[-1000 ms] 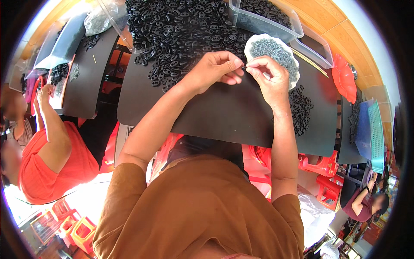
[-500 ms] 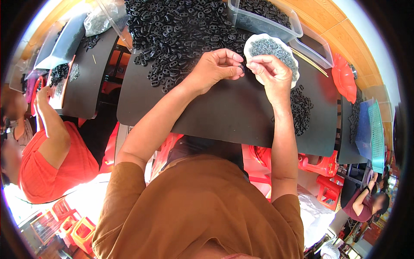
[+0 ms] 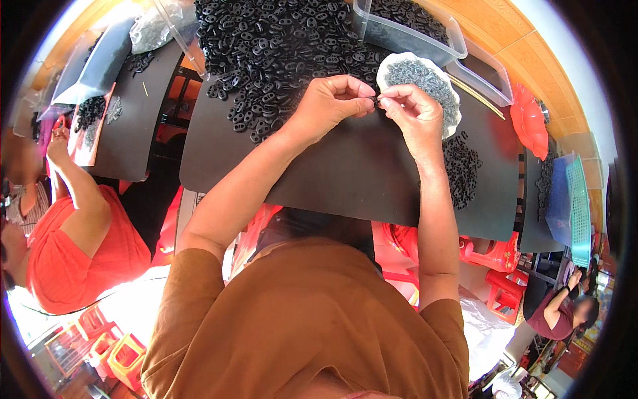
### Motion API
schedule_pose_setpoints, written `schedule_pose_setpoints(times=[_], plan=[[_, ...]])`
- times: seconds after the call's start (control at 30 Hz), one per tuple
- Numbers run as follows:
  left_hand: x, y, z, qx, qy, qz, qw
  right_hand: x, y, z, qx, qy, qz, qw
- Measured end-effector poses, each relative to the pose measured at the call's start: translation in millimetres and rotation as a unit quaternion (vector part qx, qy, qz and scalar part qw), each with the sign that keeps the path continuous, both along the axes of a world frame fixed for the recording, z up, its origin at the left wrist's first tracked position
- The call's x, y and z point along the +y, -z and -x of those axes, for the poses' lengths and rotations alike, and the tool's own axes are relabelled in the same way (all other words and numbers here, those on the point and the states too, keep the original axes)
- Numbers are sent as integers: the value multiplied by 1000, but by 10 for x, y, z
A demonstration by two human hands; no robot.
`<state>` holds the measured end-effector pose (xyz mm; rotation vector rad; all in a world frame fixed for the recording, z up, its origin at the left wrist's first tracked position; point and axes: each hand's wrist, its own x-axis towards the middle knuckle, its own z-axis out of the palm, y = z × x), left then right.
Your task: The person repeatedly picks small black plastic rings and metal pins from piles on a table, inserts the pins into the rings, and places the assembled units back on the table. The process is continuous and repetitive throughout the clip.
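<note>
Above the dark table (image 3: 319,179), my two hands meet fingertip to fingertip. My left hand (image 3: 335,105) pinches a small black plastic piece (image 3: 376,102) between thumb and forefinger. The fingers of my right hand (image 3: 415,113) are pinched at the same piece from the other side; whatever they hold is too small to make out. Just behind the right hand lies a pale scalloped dish (image 3: 385,64) of small clear-grey parts (image 3: 417,73). A big heap of black two-holed pieces (image 3: 279,53) spreads beyond my left hand. A smaller black pile (image 3: 460,169) sits beside my right forearm.
Clear plastic bins (image 3: 405,36) stand at the far right, one filled with black pieces. A red scalloped tray (image 3: 530,123) and a teal basket (image 3: 577,206) are farther right. One person in red (image 3: 93,246) works at the left table; another (image 3: 558,309) sits far right. Red stools (image 3: 506,292) stand below.
My right hand has shifted slightly left, its fingertips closing in on the piece in my left hand. At the left, the person in red has moved a hand.
</note>
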<state>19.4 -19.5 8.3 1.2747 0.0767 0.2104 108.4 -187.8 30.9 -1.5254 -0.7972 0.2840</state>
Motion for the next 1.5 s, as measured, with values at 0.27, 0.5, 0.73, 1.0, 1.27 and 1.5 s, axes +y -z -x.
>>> schedule_pose_setpoints(times=[0.27, 0.5, 0.73, 1.0, 1.27, 1.5], plan=[[-2, 4, -6, 1, -5, -6, 1000, -3, 15, -10, 12, -2, 4, 1000], [-5, -12, 2, 10, -16, -37, 999, 5, 24, -10, -14, -1, 9, 1000], [-15, -49, 11, -1, -29, -51, 998, 15, 36, 9, 38, -6, -16, 999], [6, -39, 7, 0, -27, -44, 999, 14, 46, -1, 71, -17, -36, 997], [4, -47, 16, 8, -22, -35, 999, 24, 42, 10, 61, -13, -31, 998], [9, -51, 17, 5, -24, -46, 999, 21, 33, 10, 66, -14, -30, 997]])
